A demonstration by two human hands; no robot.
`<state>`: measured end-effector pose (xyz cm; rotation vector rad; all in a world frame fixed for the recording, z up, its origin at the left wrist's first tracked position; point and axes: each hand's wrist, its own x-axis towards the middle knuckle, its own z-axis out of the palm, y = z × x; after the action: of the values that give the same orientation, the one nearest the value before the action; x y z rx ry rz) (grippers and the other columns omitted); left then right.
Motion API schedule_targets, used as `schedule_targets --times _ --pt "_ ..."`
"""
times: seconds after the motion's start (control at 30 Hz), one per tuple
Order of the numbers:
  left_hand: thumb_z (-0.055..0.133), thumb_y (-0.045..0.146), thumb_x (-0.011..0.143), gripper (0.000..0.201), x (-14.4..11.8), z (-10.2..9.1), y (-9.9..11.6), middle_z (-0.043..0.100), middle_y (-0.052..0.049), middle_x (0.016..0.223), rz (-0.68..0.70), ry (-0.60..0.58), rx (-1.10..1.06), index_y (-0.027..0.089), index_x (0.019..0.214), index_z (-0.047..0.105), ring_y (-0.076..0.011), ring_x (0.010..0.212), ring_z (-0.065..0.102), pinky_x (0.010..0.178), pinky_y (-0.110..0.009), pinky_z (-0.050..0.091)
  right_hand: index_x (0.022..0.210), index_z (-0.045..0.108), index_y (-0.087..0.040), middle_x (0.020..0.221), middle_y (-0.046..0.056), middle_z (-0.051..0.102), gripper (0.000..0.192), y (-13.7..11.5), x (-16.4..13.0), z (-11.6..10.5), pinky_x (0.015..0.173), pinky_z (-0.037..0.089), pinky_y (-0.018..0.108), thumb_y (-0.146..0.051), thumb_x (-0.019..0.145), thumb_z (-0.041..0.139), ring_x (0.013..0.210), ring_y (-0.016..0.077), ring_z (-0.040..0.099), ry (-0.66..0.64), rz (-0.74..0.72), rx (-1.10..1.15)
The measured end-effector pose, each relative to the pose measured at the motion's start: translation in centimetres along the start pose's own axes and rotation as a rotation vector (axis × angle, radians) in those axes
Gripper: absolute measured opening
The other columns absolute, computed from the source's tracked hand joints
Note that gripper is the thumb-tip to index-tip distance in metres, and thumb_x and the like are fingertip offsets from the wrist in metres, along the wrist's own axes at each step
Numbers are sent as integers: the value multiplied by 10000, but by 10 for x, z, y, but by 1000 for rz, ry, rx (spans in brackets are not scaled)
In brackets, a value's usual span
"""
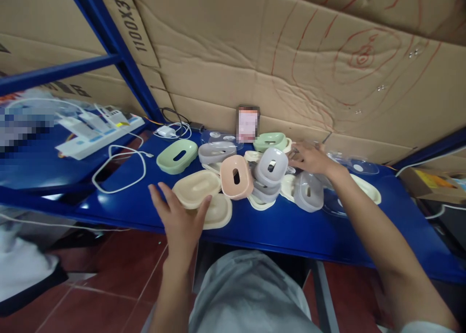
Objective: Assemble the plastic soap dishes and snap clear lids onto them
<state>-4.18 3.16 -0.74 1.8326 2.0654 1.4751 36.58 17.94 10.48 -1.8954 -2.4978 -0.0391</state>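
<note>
My left hand (181,219) hovers, fingers spread and empty, over the beige soap dish (196,188) at the worktop's (284,228) near edge. My right hand (309,158) rests among the piled dishes; its grip cannot be determined. The dish appears light, rigid, smooth plastic: grasp across its rim.

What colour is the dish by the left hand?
Cream-beige dish, by the left hand; head view.

blue shelf (291,226), pink dish (236,176) (beige beside)
</note>
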Motion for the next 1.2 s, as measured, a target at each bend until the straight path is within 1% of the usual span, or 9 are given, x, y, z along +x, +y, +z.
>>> schedule_targets --times 0.17,0.27,0.4,0.53,0.73,0.87,1.0,1.07,1.2 --pt "713 506 984 907 -7 -5 11 163 -259 1776 211 13 24 211 1717 268 -457 1654 193 1293 -669 231 1572 499 -168 1609 253 526 798 -5 7 20 1218 111 833 -679 961 536 1478 492 467 11 81 -9" --pt "720 439 987 684 -9 -6 16 322 -189 1732 310 -25 70 301 1609 470 -438 1600 333 1279 -666 245 1589 472 -163 1603 280 511 881 -6 18 26 1212 66 850 -725 918 572 1483 507 454 -3 143 1" --pt "743 393 975 496 -10 -2 19 491 -186 1616 375 -55 124 271 1442 628 -399 1497 487 1277 -631 255 1629 395 -132 1648 320 429 1014 -11 34 32 1202 62 869 -691 840 702 1525 534 399 -28 230 40" --pt "736 374 978 413 -9 -2 19 538 -196 1566 363 -73 101 241 1365 677 -373 1458 524 1269 -600 282 1522 541 -111 1506 310 591 903 -5 39 24 1211 185 832 -597 804 792 1422 542 526 -25 206 145" --pt "736 345 969 362 -8 -3 18 583 -180 1516 351 -58 53 243 1314 701 -361 1425 555 1263 -584 301 1448 636 -223 1452 128 697 757 37 29 -5 1105 567 488 -699 866 722 1272 340 697 34 92 452" --pt "696 344 1001 323 -9 -2 19 626 -166 1475 347 -54 75 244 1307 705 -344 1383 590 1258 -566 301 1509 576 -224 1438 129 700 700 50 23 -3 1047 607 482 -705 1011 469 1243 307 716 200 110 588" --pt "602 414 1059 378 0 -2 19 647 -171 1463 377 -220 139 230 1379 684 -357 1364 599 1257 -588 262 1600 470 -184 1456 183 671 767 45 20 5 975 630 533 -673 1063 225 1188 325 742 322 168 644" --pt "550 426 1082 401 9 -1 17 636 -171 1485 391 -296 151 234 1413 670 -361 1389 582 1269 -605 215 1543 552 -185 1487 170 659 759 37 16 5 1078 582 530 -688 1056 258 1283 325 700 328 151 648" --pt "516 414 1094 387 24 4 10 624 -171 1503 355 -300 143 239 1395 685 -354 1410 570 1274 -604 193 1492 624 -221 1513 127 662 734 16 1 -3 1183 508 502 -727 962 570 1369 340 651 222 97 612"
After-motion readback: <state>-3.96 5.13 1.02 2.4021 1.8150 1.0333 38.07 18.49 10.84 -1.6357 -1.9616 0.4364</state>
